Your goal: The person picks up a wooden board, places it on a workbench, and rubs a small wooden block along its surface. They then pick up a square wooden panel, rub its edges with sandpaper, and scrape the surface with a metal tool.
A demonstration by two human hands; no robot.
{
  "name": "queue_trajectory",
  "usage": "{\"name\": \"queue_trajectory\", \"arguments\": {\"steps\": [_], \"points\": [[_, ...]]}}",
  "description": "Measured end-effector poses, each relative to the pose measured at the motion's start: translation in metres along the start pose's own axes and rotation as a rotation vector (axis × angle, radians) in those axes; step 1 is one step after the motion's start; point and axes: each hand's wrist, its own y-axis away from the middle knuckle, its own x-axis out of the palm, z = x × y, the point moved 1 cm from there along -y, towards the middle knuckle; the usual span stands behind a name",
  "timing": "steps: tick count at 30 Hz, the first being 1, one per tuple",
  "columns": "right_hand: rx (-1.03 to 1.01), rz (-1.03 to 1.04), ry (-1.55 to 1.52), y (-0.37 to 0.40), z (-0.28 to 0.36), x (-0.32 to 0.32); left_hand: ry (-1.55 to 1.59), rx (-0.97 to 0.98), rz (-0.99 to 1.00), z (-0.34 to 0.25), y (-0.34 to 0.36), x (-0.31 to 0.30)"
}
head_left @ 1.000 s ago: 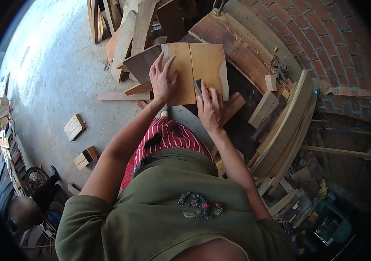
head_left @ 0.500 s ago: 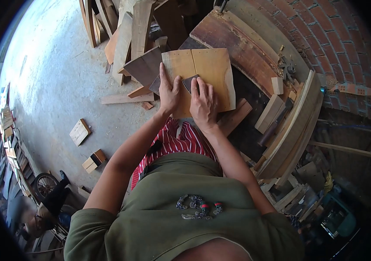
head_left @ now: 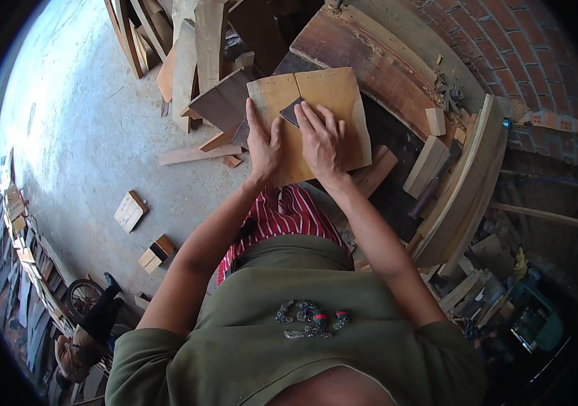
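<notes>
A light-brown wooden panel is tilted above my lap, with a seam and small holes along its top edge. My left hand grips its left side, the fingers straight along the edge and the thumb on the face. On the panel's face, my right hand presses a small dark sheet that looks like sandpaper under its fingertips. Part of that sheet is hidden beneath the fingers.
A thick worn plank lies beyond the panel. Curved boards and a wood block are at the right. Boards lean at the back. Two small blocks lie on the concrete floor. Another person is at lower left.
My right hand has shifted up and slightly right on the panel, its fingers straighter and more spread. The dark sheet has moved up with it. My left hand keeps its hold.
</notes>
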Motion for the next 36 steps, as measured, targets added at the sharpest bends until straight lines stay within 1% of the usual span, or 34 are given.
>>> {"name": "queue_trajectory", "arguments": {"steps": [4,7,9,10,12,15,17,18,20,23,26,29,30,32,34,36], "points": [[0.03,-0.015,0.02,-0.049,0.001,0.016,-0.005,-0.031,0.028,0.001,0.002,-0.001],[0.032,0.002,-0.023,-0.044,-0.002,0.015,-0.035,0.029,0.008,0.002,0.001,0.001],[0.035,-0.029,-0.013,-0.03,-0.002,0.01,0.029,-0.045,0.025,0.004,0.0,0.0],[0.029,-0.014,-0.026,-0.022,-0.002,0.008,0.012,-0.041,0.019,0.006,-0.001,0.0],[0.033,0.02,-0.039,-0.024,-0.001,0.01,-0.004,-0.015,0.01,0.005,-0.002,0.0],[0.06,-0.008,-0.061,-0.057,-0.003,0.023,-0.02,0.007,0.02,0.005,0.0,0.001],[0.076,-0.01,-0.044,-0.067,-0.001,0.021,-0.099,0.103,-0.024,0.013,-0.001,0.002],[0.062,-0.028,-0.054,-0.065,-0.001,0.021,-0.098,0.114,-0.013,0.009,-0.002,0.0],[0.068,-0.028,-0.08,-0.055,-0.002,0.021,0.071,-0.063,0.055,0.003,-0.001,-0.001],[0.021,-0.069,-0.027,-0.037,-0.001,0.022,0.027,-0.011,0.04,0.006,-0.001,0.0],[0.034,-0.065,0.016,-0.06,0.003,0.024,-0.049,0.04,0.024,0.002,0.0,0.0],[0.047,-0.076,0.056,-0.066,0.005,0.026,-0.056,0.005,0.034,-0.001,0.0,-0.001],[0.032,-0.1,0.008,-0.061,0.002,0.025,-0.05,0.013,0.038,-0.002,0.0,0.0],[0.028,-0.098,0.018,-0.041,0.003,0.019,0.02,-0.074,0.08,-0.001,0.0,-0.002],[0.025,-0.095,0.02,-0.031,0.006,0.019,0.024,-0.045,0.076,0.002,-0.003,-0.001],[0.033,-0.081,0.015,-0.044,0.006,0.022,0.02,-0.033,0.078,0.008,0.0,-0.001]]}}
